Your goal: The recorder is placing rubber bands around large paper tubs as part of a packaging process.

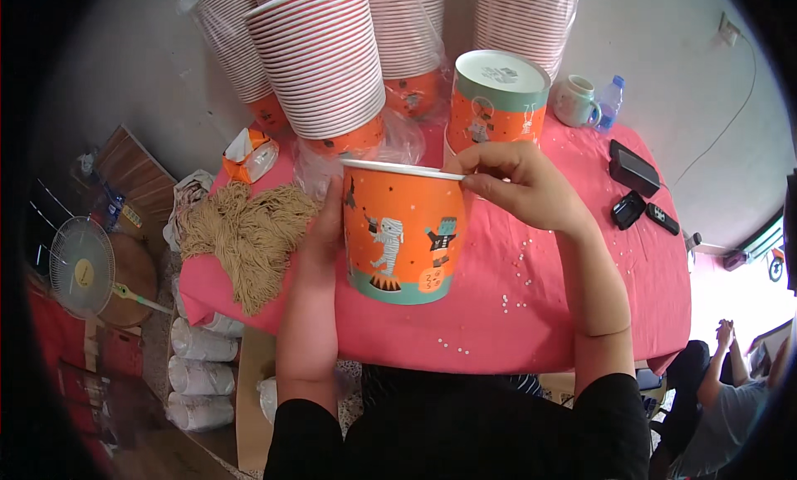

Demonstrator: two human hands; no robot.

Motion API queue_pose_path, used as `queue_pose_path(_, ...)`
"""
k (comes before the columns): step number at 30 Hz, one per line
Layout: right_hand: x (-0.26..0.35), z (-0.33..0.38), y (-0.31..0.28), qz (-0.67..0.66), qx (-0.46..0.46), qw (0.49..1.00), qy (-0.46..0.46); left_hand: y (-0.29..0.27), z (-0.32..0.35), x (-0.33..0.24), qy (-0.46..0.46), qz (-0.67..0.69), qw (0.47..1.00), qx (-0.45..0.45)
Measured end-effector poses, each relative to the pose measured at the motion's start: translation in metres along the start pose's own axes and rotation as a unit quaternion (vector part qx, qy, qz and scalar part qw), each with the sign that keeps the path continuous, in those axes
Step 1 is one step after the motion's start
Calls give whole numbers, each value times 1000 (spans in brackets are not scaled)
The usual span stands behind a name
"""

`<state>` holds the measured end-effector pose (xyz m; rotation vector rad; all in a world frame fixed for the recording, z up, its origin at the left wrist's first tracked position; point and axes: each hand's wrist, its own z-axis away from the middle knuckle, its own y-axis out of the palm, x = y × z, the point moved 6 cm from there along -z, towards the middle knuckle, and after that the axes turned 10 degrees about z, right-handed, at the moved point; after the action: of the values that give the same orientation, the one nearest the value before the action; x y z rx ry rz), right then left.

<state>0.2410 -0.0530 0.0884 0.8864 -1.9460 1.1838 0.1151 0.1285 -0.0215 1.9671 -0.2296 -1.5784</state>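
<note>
An orange paper bucket with a green base band, a white rim and cartoon mummy figures is upright in front of me above the table. My left hand supports it from the left side, its fingers mostly hidden behind the bucket. With thumb and fingers closed, my right hand pinches the rim at the right. Just behind that hand, a similar bucket stands upside down, its pale bottom facing up. A bundle of tan cords lies to the left of my left forearm.
Tall stacks of nested buckets, some in clear plastic, line the back. On the pink tablecloth are scattered small white discs, a mug, a bottle and a black case. A fan stands left; another person sits right.
</note>
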Motion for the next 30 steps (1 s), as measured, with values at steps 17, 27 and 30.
queue_pose_path(17,9,6,-1,181,-12,978,-102,15,-3,-32,196,-208,958,-35)
queue_pose_path(27,1,7,25,80,103,991,23,37,3,-28,258,-261,930,-17)
queue_pose_path(30,-3,6,27,103,98,990,-14,36,3,-28,272,-265,925,-15)
